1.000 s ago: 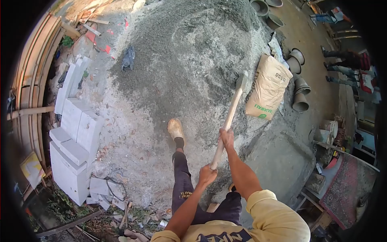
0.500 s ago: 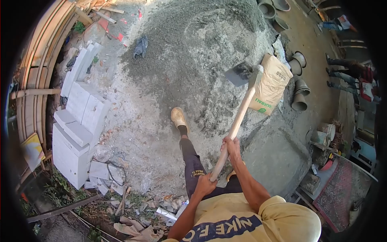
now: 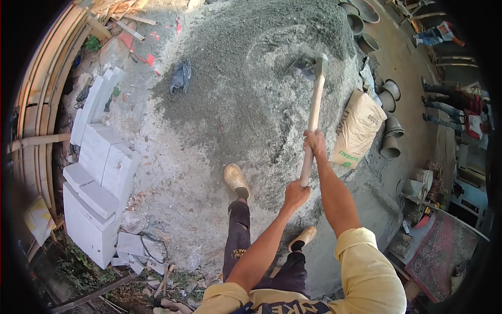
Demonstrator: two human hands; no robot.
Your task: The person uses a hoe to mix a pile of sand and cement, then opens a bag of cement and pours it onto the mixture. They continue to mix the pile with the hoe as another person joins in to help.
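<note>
Both my hands are clenched round the long pale wooden-handled hoe (image 3: 314,107): my left hand (image 3: 296,193) grips the near end of the shaft and my right hand (image 3: 315,142) holds it a little higher up. The hoe reaches away from me, with its dark metal blade (image 3: 307,67) down on the upper part of the big grey mound of sand and gravel (image 3: 235,99). My muddy tan shoe (image 3: 236,178) is planted at the mound's foot, a tan paper cement sack (image 3: 358,128) lies just right of the shaft, and stacked white blocks (image 3: 99,167) stand well off to the left.
</note>
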